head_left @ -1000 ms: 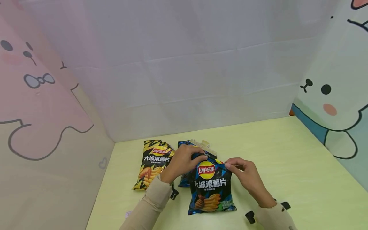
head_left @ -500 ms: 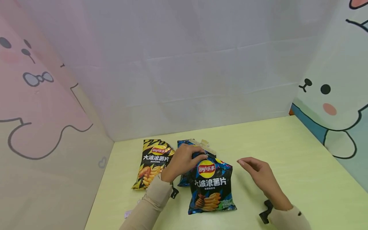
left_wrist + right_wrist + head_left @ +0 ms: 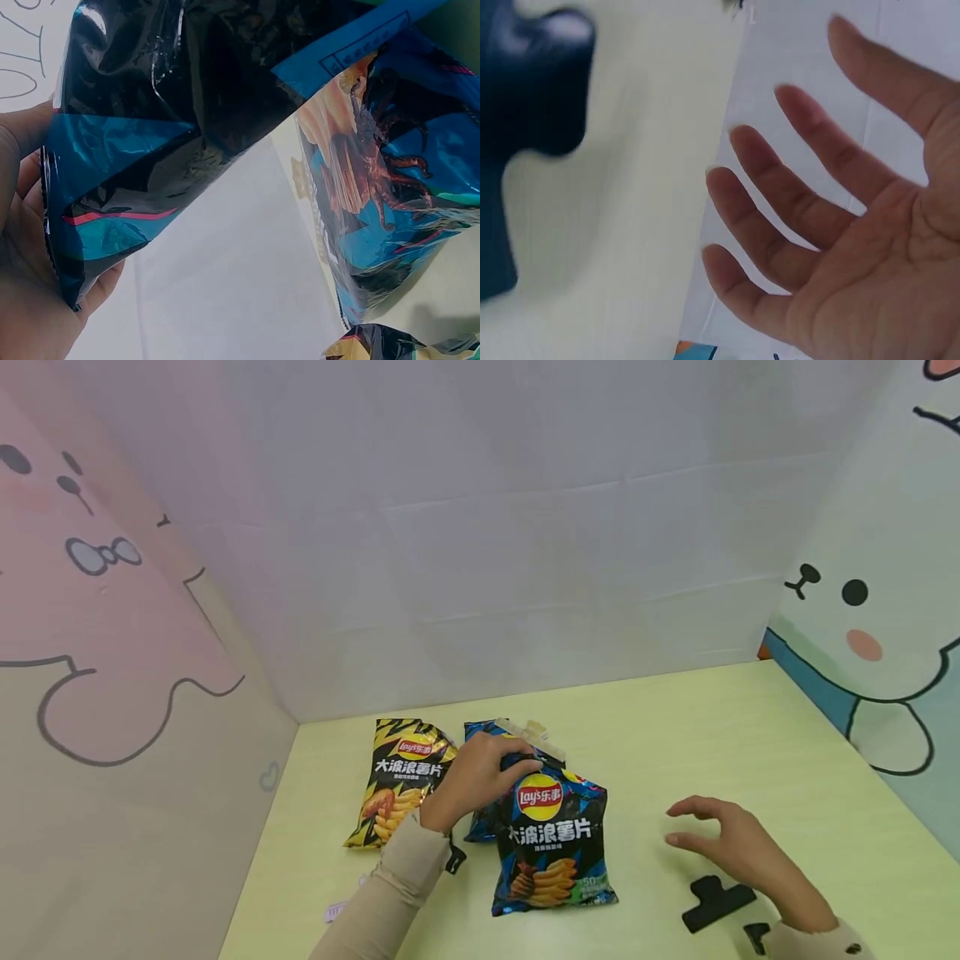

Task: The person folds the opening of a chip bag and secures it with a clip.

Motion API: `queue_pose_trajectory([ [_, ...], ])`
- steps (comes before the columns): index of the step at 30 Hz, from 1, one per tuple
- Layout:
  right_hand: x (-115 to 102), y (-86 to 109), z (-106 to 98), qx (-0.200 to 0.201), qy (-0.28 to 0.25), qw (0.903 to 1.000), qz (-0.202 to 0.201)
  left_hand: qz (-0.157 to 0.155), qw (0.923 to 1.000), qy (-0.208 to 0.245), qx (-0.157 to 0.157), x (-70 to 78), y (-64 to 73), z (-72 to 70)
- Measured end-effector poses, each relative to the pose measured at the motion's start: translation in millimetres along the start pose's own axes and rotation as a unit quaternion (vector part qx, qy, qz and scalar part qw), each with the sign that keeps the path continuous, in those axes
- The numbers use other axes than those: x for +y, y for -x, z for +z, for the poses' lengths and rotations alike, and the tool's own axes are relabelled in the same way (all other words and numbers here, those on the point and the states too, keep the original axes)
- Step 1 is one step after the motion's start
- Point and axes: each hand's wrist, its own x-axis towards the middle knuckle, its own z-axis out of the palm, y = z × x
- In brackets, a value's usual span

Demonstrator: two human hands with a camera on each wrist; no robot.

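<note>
My left hand [image 3: 474, 781] grips the top left corner of a black and blue Lay's chip bag [image 3: 553, 856] that stands tilted at the front. In the left wrist view the fingers of that hand [image 3: 30, 247] lie behind the edge of the bag [image 3: 142, 82], partly hidden. Out to the right, my right hand [image 3: 738, 847] holds nothing, thumb and fingers spread apart. Just below it on the table lies a black bag clip [image 3: 712, 903], seen large and blurred as the clip [image 3: 532, 105] in the right wrist view, beside the open palm [image 3: 840, 232].
A second blue chip bag [image 3: 483, 825], with a pale clip [image 3: 534, 741] across its top, lies behind the held one. Left of it is a yellow and black chip bag [image 3: 397, 789]. Another black clip [image 3: 756, 935] is partly covered by my right sleeve. White curtains [image 3: 510, 568] enclose the table.
My right hand has let go of the bag's top right corner and moved right and down, its fingers parting above the black clip. The left hand keeps its grip.
</note>
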Motion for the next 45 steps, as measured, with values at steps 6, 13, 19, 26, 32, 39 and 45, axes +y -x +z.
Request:
queue_pose_trajectory([
  [6, 20, 2.9, -4, -0.029, 0.016, 0.9988, -0.037, -0.014, 0.9999, -0.001, -0.006, 0.1, -1.1, -0.5],
  [13, 35, 5.2, -3, -0.066, 0.07, 0.9947, -0.038, -0.018, 0.9997, 0.006, -0.013, 0.5, -0.9, 0.0],
  [19, 42, 7.7, 4, -0.104, 0.108, 0.9887, 0.0, -0.025, 0.9995, 0.013, -0.015, 0.9, -0.2, 0.2],
  [26, 47, 10.4, 10, -0.105, 0.129, 0.986, -0.003, -0.027, 0.9995, 0.012, -0.013, -2.5, 0.1, 2.0],
  [32, 46, 13.0, 7, -0.1, 0.086, 0.9908, -0.028, -0.026, 0.9996, 0.01, -0.009, -4.3, 0.4, 2.3],
  [39, 45, 14.3, 1, -0.126, 0.048, 0.9895, -0.052, -0.026, 0.9996, 0.009, -0.007, -5.4, 1.6, 2.6],
  [45, 35, 11.5, 1, -0.09, 0.042, 0.9948, -0.024, -0.028, 0.9995, 0.013, -0.005, -5.8, 2.1, 2.8],
])
